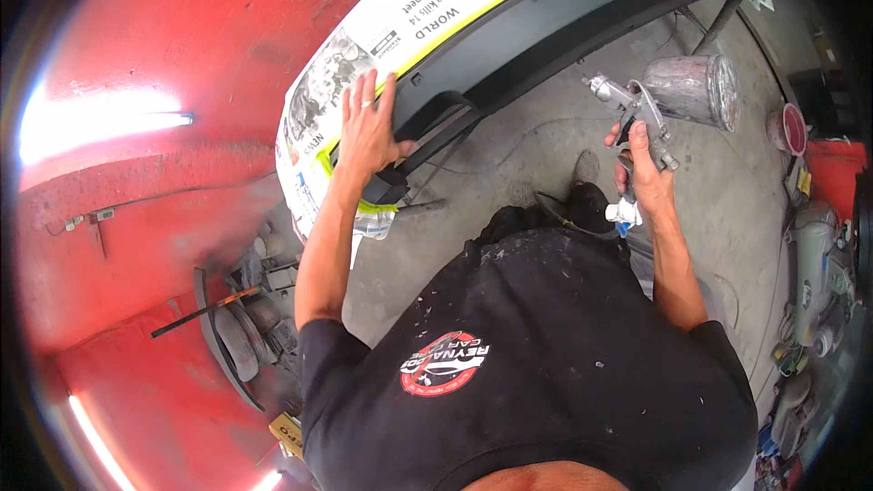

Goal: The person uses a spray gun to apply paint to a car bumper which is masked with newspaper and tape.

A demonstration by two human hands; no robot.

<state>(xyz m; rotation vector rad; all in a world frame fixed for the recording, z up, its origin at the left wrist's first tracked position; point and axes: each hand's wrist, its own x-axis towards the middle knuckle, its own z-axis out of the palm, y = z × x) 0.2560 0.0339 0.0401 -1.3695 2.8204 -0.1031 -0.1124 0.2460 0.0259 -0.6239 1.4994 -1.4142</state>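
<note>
A long black car bumper arcs across the far side. Newspaper covers its outer part, bordered by bright yellow masking tape. My left hand lies on the bumper's left end, fingers stretched out over the taped edge, a ring on one finger; it grips nothing. On the right, my right hand is closed round the handle of a metal spray gun, held apart from the bumper. The gun's nozzle points up and left. Its paint-smeared cup sticks out to the right, and a white-and-blue fitting sits below the grip.
Red walls with bright lamps stand at the left. Car parts are piled beneath them. A compressor-like grey-green machine and a reddish bucket line the right side. A thin hose or cable crosses the concrete floor.
</note>
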